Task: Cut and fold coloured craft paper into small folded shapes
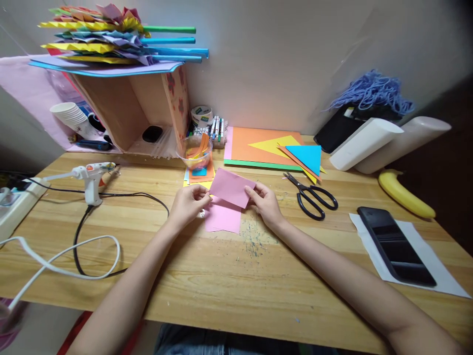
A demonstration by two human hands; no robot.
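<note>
A pink rectangle of paper [232, 186] is held up, tilted, between my two hands. My left hand [190, 203] pinches its left edge, and my right hand [265, 203] grips the right edge with the thumb in front. Below it, more pink paper [223, 217] lies on the table, partly covered by the held piece. A small white object [201, 213] shows beside my left fingers, too hidden to name. Black-handled scissors [309, 195] lie to the right of my right hand, blades toward the back left.
A glue gun [92, 180] with cords is at left. Behind my hands stand a clear bowl [195, 157] of paper scraps and stacked coloured sheets [258, 140] with triangles on top. At right are a phone [395, 245], a banana [404, 195] and white rolls [364, 144].
</note>
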